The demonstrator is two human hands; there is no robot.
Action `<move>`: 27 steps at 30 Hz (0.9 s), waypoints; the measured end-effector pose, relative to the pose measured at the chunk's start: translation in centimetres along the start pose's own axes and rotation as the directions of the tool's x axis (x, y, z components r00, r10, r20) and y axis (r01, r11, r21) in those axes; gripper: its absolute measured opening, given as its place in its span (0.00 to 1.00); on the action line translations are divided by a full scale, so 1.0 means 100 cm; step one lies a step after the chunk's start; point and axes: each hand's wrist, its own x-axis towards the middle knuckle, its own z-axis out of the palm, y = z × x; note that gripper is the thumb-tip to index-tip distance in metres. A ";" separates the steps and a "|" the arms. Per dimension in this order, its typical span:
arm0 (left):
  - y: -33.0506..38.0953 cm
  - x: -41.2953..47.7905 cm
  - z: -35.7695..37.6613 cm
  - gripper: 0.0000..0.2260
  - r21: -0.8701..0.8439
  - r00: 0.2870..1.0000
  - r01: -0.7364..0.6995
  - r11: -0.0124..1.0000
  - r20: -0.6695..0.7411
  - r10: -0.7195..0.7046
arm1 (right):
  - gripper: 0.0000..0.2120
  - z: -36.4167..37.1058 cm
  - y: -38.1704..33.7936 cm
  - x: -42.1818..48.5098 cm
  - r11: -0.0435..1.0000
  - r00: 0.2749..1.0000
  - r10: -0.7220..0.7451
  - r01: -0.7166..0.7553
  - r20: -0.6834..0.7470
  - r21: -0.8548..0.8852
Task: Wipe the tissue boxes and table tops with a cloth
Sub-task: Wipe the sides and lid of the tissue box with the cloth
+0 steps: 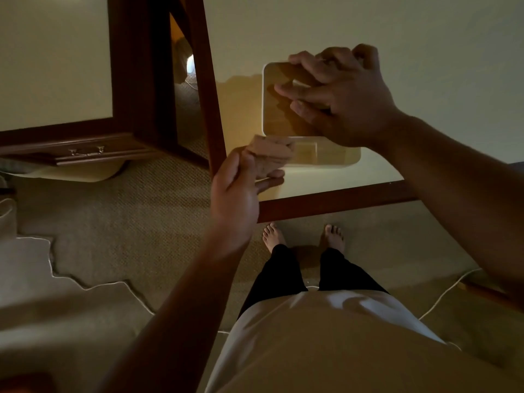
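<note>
A white tissue box with a wooden lid (279, 109) is lifted above the near corner of a pale table top (425, 66) framed in dark wood. My right hand (340, 95) grips the box from its right side, fingers curled over the lid. Its reflection shows on the glossy table surface below. My left hand (241, 191) holds a bunched tan cloth (269, 157) just under the box's lower left corner, at the table's corner.
A second pale table top (51, 61) with a dark wooden frame and a drawer with handles (86, 151) stands to the left. Carpet (127, 222) covers the floor. A white cord (85, 285) runs over it. My bare feet stand at the table's front edge.
</note>
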 end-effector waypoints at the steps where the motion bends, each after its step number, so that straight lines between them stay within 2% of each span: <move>1: -0.004 -0.006 -0.004 0.16 0.007 0.999 -0.032 0.999 -0.024 0.032 | 0.22 0.000 0.000 0.000 1.000 1.000 0.006 -0.006 0.002 0.000; 3: -0.009 -0.017 -0.010 0.15 0.095 0.996 -0.080 0.992 -0.023 0.083 | 0.22 0.000 0.000 0.001 1.000 1.000 0.016 -0.016 0.000 -0.001; 6: -0.016 -0.026 -0.013 0.19 0.421 0.982 -0.177 0.890 0.022 0.185 | 0.22 0.000 -0.001 0.000 1.000 1.000 0.021 -0.022 -0.012 -0.007; 8: -0.017 -0.025 -0.007 0.19 0.504 0.953 -0.283 0.816 0.049 0.300 | 0.22 0.001 -0.001 0.000 1.000 1.000 0.027 -0.027 -0.008 -0.011; 11: -0.013 -0.012 0.012 0.16 0.608 0.866 -0.434 0.664 0.079 0.494 | 0.22 0.002 0.000 0.000 1.000 1.000 0.021 -0.021 -0.005 -0.007; 14: -0.012 0.006 0.029 0.11 0.693 0.844 -0.454 0.560 0.133 0.520 | 0.22 0.002 0.002 0.001 1.000 1.000 0.012 -0.012 -0.003 -0.009; 15: -0.012 0.010 0.033 0.10 0.739 0.840 -0.455 0.496 0.173 0.514 | 0.22 0.002 0.002 0.001 1.000 1.000 0.014 -0.014 -0.003 -0.005; 18: -0.006 0.015 0.040 0.15 0.880 0.881 -0.375 0.292 0.239 0.409 | 0.22 0.003 0.002 0.001 1.000 1.000 0.009 -0.009 -0.015 -0.005; 21: 0.006 0.021 0.044 0.24 0.947 0.952 -0.295 0.130 0.280 0.125 | 0.22 0.003 0.001 0.003 1.000 1.000 0.005 -0.005 -0.015 -0.020; 24: 0.016 0.029 0.055 0.23 0.959 0.939 -0.276 0.066 0.284 -0.197 | 0.22 0.004 0.001 0.003 0.999 1.000 -0.002 0.002 -0.012 -0.037; 27: 0.025 0.034 0.073 0.16 0.982 0.923 -0.179 0.058 0.188 -0.336 | 0.22 0.005 -0.001 0.002 0.999 1.000 0.003 -0.004 -0.017 -0.044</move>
